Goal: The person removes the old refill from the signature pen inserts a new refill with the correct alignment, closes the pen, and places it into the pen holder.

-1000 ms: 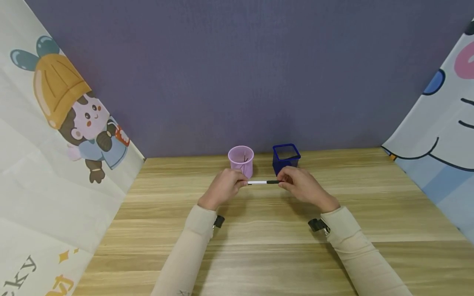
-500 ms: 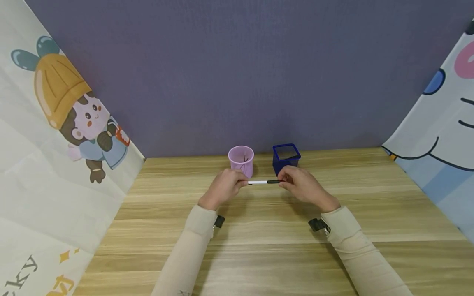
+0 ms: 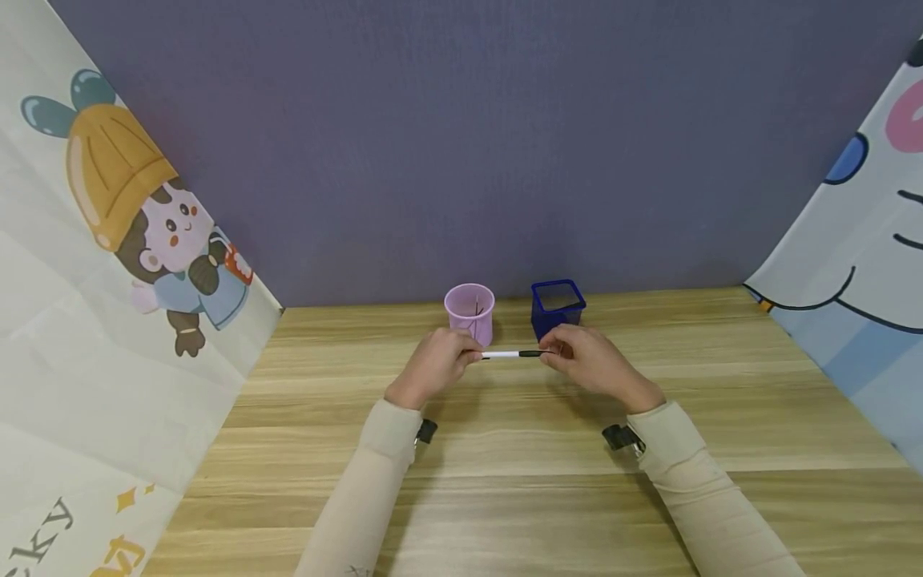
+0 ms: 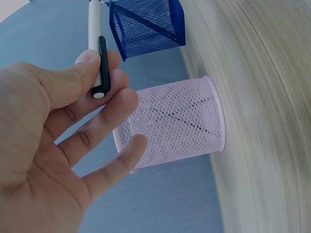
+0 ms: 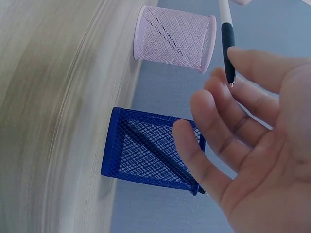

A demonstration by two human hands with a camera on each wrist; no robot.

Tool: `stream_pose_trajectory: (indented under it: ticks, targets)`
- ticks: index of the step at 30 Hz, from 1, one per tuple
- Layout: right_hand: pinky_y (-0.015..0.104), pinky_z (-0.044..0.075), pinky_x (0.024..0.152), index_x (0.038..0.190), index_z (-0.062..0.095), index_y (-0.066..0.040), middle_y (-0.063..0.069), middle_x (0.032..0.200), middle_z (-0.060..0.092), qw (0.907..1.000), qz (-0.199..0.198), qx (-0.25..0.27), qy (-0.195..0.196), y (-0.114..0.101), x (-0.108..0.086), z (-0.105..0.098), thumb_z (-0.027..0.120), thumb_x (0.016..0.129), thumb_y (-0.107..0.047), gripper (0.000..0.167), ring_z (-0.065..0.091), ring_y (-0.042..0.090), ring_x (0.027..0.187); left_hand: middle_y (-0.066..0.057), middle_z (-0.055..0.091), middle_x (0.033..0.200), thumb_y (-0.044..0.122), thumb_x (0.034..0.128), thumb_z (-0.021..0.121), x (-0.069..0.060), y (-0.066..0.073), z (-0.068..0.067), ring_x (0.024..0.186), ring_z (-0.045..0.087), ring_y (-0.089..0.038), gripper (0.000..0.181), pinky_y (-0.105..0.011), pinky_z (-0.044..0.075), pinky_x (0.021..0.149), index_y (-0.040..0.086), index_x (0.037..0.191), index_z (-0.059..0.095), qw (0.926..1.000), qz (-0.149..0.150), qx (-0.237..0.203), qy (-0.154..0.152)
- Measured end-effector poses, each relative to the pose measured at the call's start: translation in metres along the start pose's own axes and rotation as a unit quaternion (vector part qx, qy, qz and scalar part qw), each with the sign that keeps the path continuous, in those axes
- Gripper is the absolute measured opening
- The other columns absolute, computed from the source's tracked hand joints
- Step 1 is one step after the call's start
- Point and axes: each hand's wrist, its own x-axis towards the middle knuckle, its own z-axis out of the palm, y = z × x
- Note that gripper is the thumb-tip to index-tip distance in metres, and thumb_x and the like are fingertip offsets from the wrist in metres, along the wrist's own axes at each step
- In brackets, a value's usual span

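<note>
A white pen [image 3: 501,353] with a black grip and black clip lies level between both hands in the head view. My left hand [image 3: 436,365] pinches its clip end between thumb and fingers, the other fingers spread. At the tip end, my right hand [image 3: 594,365] pinches the black grip [image 5: 228,43]; the metal point shows beside the fingers in the right wrist view. Just behind the left hand stands a pink round mesh pen cup [image 3: 461,322], with thin dark lines visible on or in it. Behind the right hand is a blue square mesh pen holder [image 3: 546,322] containing a dark pen [image 5: 155,151].
The wood-grain table [image 3: 497,497] meets a grey-blue back panel [image 3: 490,144] close behind both holders. White printed sheets with cartoon figures flank the table: a left sheet [image 3: 79,344] and a right sheet [image 3: 858,256].
</note>
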Motion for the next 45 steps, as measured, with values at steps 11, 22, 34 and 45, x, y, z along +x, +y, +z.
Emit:
stream_pose_trajectory:
  ticks: [11, 22, 34, 45]
  targets:
    - [0.030, 0.049, 0.070, 0.111, 0.077, -0.011, -0.002, 0.094, 0.072, 0.9995, -0.026, -0.017, -0.003, 0.0031, 0.0003, 0.0005, 0.067, 0.099, -0.017, 0.016, 0.056, 0.008, 0.075, -0.004, 0.080, 0.098, 0.015, 0.0929, 0.075, 0.0018, -0.0011, 0.0016, 0.094, 0.075, -0.021, 0.011, -0.037, 0.060, 0.090, 0.009, 0.099, 0.081, 1.0000, -0.002, 0.001, -0.006]
    - [0.026, 0.043, 0.064, 0.109, 0.077, -0.008, -0.002, 0.090, 0.068, 0.9988, -0.043, -0.023, -0.008, 0.0038, 0.0001, -0.0002, 0.067, 0.099, -0.014, 0.016, 0.049, 0.007, 0.069, -0.003, 0.080, 0.098, 0.016, 0.0923, 0.075, 0.0017, -0.0007, 0.0017, 0.094, 0.075, -0.020, 0.010, -0.037, 0.060, 0.090, 0.010, 0.098, 0.081, 1.0000, -0.002, 0.001, -0.003]
    - [0.027, 0.050, 0.068, 0.107, 0.076, -0.008, -0.002, 0.091, 0.069, 0.9991, -0.040, -0.016, -0.005, 0.0037, -0.0008, 0.0002, 0.068, 0.098, -0.014, 0.013, 0.057, 0.007, 0.075, -0.002, 0.080, 0.098, 0.015, 0.0921, 0.075, 0.0019, -0.0006, 0.0026, 0.093, 0.075, -0.019, 0.009, -0.037, 0.060, 0.090, 0.010, 0.096, 0.081, 1.0000, 0.001, 0.003, -0.002]
    - [0.027, 0.049, 0.068, 0.104, 0.074, -0.010, -0.005, 0.088, 0.066, 0.9992, -0.035, -0.019, -0.005, 0.0031, -0.0003, 0.0008, 0.070, 0.097, -0.013, 0.009, 0.056, 0.007, 0.075, -0.003, 0.080, 0.097, 0.015, 0.0915, 0.076, 0.0010, -0.0007, 0.0033, 0.092, 0.075, -0.019, 0.009, -0.037, 0.060, 0.089, 0.010, 0.096, 0.081, 1.0000, 0.005, -0.002, 0.001]
